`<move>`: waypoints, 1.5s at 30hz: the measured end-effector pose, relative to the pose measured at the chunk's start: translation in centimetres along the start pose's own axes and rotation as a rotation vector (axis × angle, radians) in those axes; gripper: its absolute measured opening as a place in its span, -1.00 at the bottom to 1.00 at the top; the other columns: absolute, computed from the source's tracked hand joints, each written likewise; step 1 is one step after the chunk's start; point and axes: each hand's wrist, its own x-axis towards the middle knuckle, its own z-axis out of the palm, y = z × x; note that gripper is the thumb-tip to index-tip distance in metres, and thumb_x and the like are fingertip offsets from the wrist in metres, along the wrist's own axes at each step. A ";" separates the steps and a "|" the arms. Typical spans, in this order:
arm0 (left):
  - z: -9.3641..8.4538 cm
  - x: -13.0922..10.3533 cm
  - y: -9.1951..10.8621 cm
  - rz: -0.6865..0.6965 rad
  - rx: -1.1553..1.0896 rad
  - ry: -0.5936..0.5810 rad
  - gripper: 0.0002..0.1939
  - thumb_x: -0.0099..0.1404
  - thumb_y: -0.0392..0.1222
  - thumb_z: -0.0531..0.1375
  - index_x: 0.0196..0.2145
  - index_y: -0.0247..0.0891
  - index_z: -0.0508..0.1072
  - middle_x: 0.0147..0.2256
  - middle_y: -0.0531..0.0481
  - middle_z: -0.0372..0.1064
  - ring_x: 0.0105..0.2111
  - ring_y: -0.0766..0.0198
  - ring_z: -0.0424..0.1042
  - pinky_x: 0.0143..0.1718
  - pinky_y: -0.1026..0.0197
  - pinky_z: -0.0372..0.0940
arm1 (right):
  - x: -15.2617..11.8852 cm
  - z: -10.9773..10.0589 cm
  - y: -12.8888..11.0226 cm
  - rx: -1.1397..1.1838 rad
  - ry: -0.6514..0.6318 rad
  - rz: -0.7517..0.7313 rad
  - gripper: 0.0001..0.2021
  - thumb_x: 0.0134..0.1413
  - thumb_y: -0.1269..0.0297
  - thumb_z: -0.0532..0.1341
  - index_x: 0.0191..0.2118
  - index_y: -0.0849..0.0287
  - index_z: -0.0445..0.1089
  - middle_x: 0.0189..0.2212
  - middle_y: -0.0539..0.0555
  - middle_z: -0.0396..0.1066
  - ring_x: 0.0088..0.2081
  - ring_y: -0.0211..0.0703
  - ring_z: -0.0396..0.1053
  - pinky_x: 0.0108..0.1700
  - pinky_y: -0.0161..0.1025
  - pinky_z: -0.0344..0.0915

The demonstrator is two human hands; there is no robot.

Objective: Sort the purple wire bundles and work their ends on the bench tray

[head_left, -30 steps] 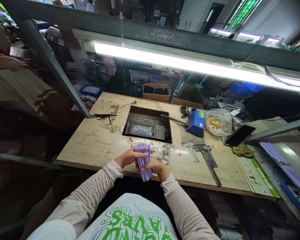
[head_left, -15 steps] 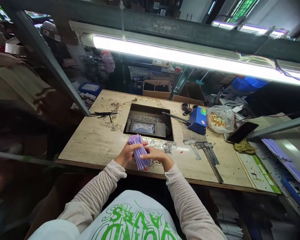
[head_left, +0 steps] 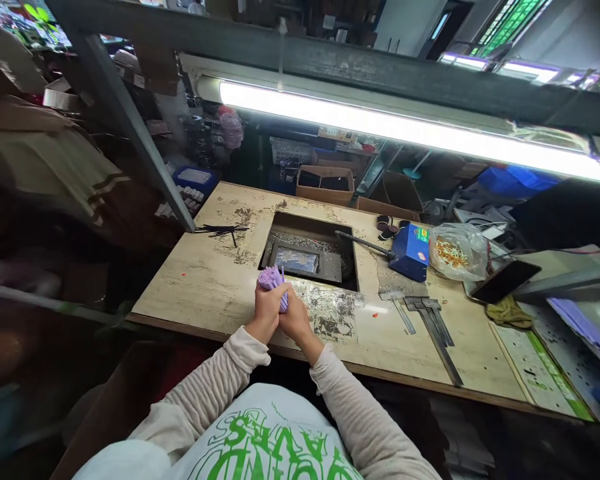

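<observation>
A bundle of thin lilac strips (head_left: 270, 277) stands upright between my hands above the table's front edge. My left hand (head_left: 269, 311) is wrapped round it from the left. From the right, my right hand (head_left: 295, 312) closes on the same bundle, its thumb beside the left one. Only the strips' top ends and a narrow part of their side show; the rest is hidden by my fingers. Just beyond the bundle lies the rectangular recess (head_left: 351, 267) in the table, with a dark metal frame (head_left: 331, 267) and scattered bits inside.
Metal squares (head_left: 433, 320) lie to the right on the wooden table (head_left: 205, 280). Behind them are a blue box (head_left: 410, 252) and a clear bag (head_left: 457, 253) of small pieces. Black strips (head_left: 220, 231) lie at the left. A lit tube lamp (head_left: 380, 127) crosses above.
The lilac bundle has turned from leaning, with its length showing, to upright. My right hand has moved in closer against my left. The camera view has shifted slightly.
</observation>
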 end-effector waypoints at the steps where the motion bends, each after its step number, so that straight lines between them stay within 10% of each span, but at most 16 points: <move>1: -0.5 0.0 0.4 0.005 0.026 -0.062 -0.57 -0.24 -0.29 0.39 -0.34 -0.29 0.41 -0.42 0.09 0.41 -0.42 0.31 0.39 -0.27 0.21 0.29 | 0.3 -0.1 0.2 0.093 -0.041 -0.014 -0.59 -0.17 0.33 0.22 -0.08 0.16 0.30 -0.32 0.08 0.44 -0.32 -0.06 0.35 -0.30 -0.24 0.21; 10: -5.7 2.2 3.6 -0.269 0.247 -0.691 -0.46 -0.16 -0.05 0.45 -0.21 -0.35 0.53 -0.21 -0.18 0.51 -0.16 0.02 0.45 -0.06 0.05 0.28 | 0.7 -0.4 -0.9 0.873 -0.651 0.034 -0.83 -0.35 0.39 0.29 -0.49 0.21 0.32 -0.55 -0.03 0.32 -0.48 -0.25 0.26 -0.43 -0.31 0.20; 19: -7.3 2.4 3.5 -0.299 0.195 -0.622 -0.49 -0.14 -0.07 0.43 -0.21 -0.35 0.53 -0.27 -0.15 0.54 -0.35 0.16 0.47 -0.29 0.17 0.33 | 1.6 0.7 -1.8 0.921 -0.844 0.157 -0.75 -0.44 0.41 0.34 -0.45 0.20 0.37 -0.53 -0.04 0.41 -0.47 -0.24 0.34 -0.40 -0.30 0.28; 24: -7.5 2.6 3.2 -0.269 0.112 -0.397 -0.43 -0.21 -0.22 0.40 -0.15 -0.32 0.49 -0.37 -0.07 0.53 -0.40 0.19 0.48 -0.33 0.18 0.34 | 3.4 1.5 -2.0 0.783 -0.957 0.142 -0.70 -0.43 0.32 0.37 -0.43 0.20 0.34 -0.52 -0.04 0.40 -0.45 -0.20 0.39 -0.33 -0.22 0.33; 32: -8.0 3.6 3.4 -0.287 -0.052 -0.285 -0.57 -0.25 -0.25 0.37 -0.32 -0.33 0.47 -0.45 -0.08 0.52 -0.30 0.10 0.51 -0.23 0.14 0.36 | 7.4 -0.1 -3.6 0.219 -0.959 -0.178 -0.66 -0.26 0.09 0.40 -0.38 0.20 0.39 -0.48 -0.02 0.38 -0.41 -0.22 0.32 -0.35 -0.28 0.29; 36: -8.7 4.7 3.8 -0.166 0.046 -0.217 -0.60 -0.23 -0.19 0.37 -0.36 -0.35 0.48 -0.42 -0.11 0.52 -0.34 0.10 0.52 -0.29 0.12 0.39 | 7.3 -1.2 -3.7 0.241 -0.592 -0.103 -0.57 -0.22 -0.01 0.37 -0.29 0.20 0.36 -0.43 -0.03 0.31 -0.48 -0.31 0.25 -0.47 -0.32 0.26; 45: -8.6 6.6 2.8 0.068 0.298 -0.137 -0.81 -0.14 -0.27 0.34 -0.47 -0.31 0.51 -0.50 -0.01 0.47 -0.48 0.20 0.45 -0.36 0.14 0.37 | 5.5 4.0 -4.1 0.422 -0.374 -0.020 -0.24 -0.31 0.32 0.34 0.10 0.13 0.05 -0.37 -0.10 0.21 -0.53 -0.34 0.24 -0.50 -0.29 0.33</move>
